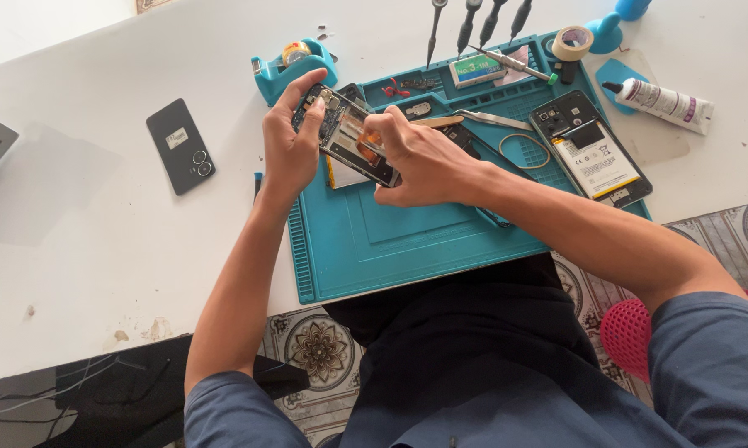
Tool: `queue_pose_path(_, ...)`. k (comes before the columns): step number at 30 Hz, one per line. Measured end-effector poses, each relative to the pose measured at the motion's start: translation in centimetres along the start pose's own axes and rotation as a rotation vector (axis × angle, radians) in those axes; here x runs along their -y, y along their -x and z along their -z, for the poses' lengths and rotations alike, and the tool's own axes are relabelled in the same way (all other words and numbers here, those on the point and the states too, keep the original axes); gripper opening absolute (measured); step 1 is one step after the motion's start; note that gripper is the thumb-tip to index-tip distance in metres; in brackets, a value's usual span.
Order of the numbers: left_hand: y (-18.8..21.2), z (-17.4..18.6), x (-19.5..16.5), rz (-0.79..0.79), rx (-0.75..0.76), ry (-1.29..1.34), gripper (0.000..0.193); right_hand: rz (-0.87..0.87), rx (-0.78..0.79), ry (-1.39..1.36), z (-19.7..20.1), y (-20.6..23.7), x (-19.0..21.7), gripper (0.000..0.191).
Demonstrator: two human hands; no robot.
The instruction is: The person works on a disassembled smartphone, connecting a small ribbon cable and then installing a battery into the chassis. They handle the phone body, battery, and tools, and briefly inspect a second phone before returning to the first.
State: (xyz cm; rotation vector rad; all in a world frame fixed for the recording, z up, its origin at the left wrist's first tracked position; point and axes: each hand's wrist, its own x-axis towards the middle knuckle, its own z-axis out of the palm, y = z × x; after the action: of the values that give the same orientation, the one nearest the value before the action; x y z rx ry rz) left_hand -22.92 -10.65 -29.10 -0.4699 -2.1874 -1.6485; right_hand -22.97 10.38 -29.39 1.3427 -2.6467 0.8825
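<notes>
Both of your hands grip the opened black smartphone with its circuit boards bared (347, 134), tilted above the teal silicone repair mat (407, 241) — left hand (289, 141) curled round its upper end at ten o'clock, right hand (420, 162) pinching its lower edge, fingertips closed on the frame. At three o'clock a second opened phone showing its white battery (594, 153) lies flat; at nine o'clock — a black phone back cover (181, 145).

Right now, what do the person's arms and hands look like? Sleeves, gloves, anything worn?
Both hands bare: left hand, right hand, no gloves, rings or watch in view. Forearms are uncovered. Short blue-grey sleeves end near the elbows: left sleeve, right sleeve. No cables or markings visible on either arm.
</notes>
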Motion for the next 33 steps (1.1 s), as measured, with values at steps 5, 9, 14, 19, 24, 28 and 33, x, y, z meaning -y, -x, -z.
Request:
queue_pose_path(5, 0.0, 0.13, -0.02, 0.051, -0.006, -0.001, 0.036, 0.017, -0.005, 0.026, 0.03, 0.03, 0.0, 0.075)
queue_pose_path(9, 0.03, 0.13, -0.07, 0.051, -0.005, -0.005, 0.036, 0.024, -0.002, 0.047, 0.09, 0.06, 0.17, 0.086)
queue_pose_path(14, -0.01, 0.09, -0.09, 0.028, -0.004, -0.001, 0.036, -0.046, 0.076, 0.052, 0.12, -0.04, 0.08, 0.097)
queue_pose_path(19, -0.05, 0.07, -0.02, 0.021, -0.002, 0.007, 0.036, -0.051, 0.096, 0.027, 0.1, -0.05, -0.09, 0.102)
queue_pose_path(24, -0.01, 0.04, 0.01, 0.003, -0.005, -0.012, 0.036, -0.068, 0.119, 0.043, 0.15, -0.11, -0.07, 0.104)
queue_pose_path(28, 0.12, 0.03, -0.05, 0.029, -0.003, -0.013, 0.035, -0.078, 0.122, 0.026, 0.25, -0.04, -0.09, 0.105)
queue_pose_path(33, 0.2, -0.04, -0.06, 0.051, -0.002, -0.016, 0.036, -0.067, 0.112, 0.038, 0.12, 0.03, -0.23, 0.106)
